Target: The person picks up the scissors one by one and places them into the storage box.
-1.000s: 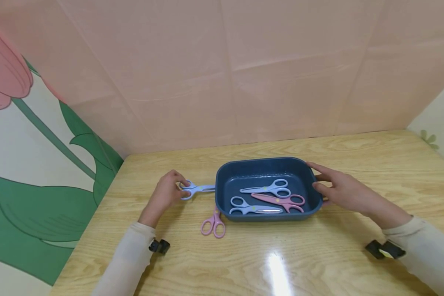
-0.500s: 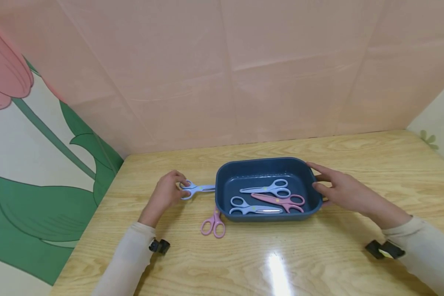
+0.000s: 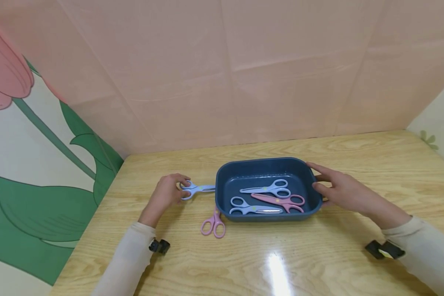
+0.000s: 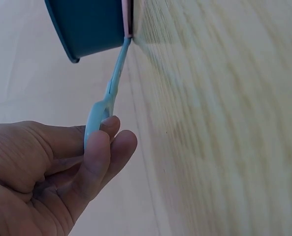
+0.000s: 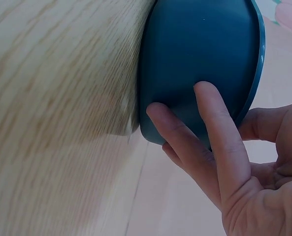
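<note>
Blue scissors (image 3: 197, 188) in left hand (image 3: 165, 194), no markings.

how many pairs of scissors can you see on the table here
5. Three lie in the blue tray: two blue, one pink. One blue is in the left hand; one pink lies against the tray's front.

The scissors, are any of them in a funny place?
Two are. Three pairs lie inside the blue tray, but pink scissors lie on the table at its near left corner, tip under the tray's edge. The left hand grips blue scissors outside the tray. The right hand touches the tray's side.
</note>
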The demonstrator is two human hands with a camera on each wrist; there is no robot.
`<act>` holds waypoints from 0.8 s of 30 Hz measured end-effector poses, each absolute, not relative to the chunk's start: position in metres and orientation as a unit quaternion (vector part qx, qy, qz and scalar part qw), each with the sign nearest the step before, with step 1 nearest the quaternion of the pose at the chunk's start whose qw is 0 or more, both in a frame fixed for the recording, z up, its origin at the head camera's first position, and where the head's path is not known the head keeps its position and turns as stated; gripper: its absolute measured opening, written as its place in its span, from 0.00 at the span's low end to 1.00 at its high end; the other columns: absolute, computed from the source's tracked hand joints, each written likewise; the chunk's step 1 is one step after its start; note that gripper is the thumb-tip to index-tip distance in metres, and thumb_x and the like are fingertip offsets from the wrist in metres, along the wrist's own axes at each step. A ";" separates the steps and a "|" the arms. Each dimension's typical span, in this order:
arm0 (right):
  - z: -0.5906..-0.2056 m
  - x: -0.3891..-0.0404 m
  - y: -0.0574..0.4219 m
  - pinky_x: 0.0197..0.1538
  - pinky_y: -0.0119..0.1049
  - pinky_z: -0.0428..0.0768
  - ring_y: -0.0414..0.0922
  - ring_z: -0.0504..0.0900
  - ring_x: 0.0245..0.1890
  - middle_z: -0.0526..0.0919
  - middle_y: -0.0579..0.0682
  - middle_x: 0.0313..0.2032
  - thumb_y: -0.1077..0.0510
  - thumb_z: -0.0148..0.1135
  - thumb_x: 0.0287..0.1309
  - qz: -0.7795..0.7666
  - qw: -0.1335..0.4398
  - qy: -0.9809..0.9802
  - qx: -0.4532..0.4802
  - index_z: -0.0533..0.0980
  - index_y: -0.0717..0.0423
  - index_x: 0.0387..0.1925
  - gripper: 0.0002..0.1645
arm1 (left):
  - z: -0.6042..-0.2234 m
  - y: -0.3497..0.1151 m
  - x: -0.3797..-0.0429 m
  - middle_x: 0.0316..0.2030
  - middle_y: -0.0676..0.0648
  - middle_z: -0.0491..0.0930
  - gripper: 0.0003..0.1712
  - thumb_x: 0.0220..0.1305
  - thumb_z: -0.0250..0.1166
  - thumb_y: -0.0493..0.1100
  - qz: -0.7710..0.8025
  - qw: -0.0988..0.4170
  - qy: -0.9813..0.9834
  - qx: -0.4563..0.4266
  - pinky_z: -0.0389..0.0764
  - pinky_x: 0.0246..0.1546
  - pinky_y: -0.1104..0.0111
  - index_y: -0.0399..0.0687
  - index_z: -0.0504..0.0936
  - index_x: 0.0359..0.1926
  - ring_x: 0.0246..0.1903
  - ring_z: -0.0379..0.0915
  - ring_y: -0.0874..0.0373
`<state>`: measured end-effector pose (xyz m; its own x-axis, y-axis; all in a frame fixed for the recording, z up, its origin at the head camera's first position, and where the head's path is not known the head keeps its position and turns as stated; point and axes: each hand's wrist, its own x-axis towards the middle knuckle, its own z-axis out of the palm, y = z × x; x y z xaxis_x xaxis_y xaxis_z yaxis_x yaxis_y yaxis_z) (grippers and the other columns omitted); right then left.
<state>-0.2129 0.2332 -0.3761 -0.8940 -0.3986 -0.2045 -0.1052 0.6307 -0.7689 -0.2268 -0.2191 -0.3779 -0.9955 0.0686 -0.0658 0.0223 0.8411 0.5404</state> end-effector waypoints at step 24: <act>-0.375 -0.212 0.232 0.40 0.41 0.88 0.61 0.84 0.51 0.60 0.81 0.66 0.58 0.49 0.74 -0.403 0.179 0.886 -0.143 0.42 0.55 0.79 0.41 | -0.375 -0.226 -0.225 0.44 0.43 0.87 0.20 0.55 0.74 0.33 0.291 0.034 0.956 0.012 0.83 0.23 0.72 0.41 0.85 0.51 0.23 0.81 0.61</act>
